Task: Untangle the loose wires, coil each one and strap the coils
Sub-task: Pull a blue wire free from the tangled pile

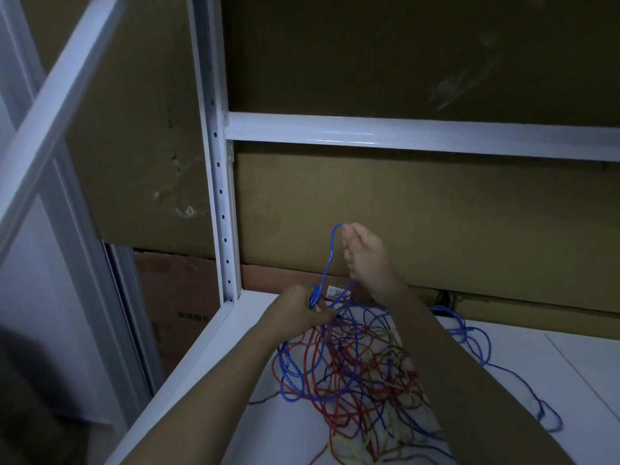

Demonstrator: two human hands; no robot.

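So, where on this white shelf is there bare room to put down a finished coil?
The white shelf is bare at the far right, past the stray blue wire toward the cardboard wall. A narrow bare strip runs along the left edge, beside the metal post. The middle is crowded by the wire tangle and both hands, left and right.

A tangle of blue, red and yellow wires (352, 370) lies heaped on the white shelf (235, 333). One blue wire (330, 250) rises from it toward 12 o'clock in a tall narrow loop. More blue strands trail toward 3 o'clock.
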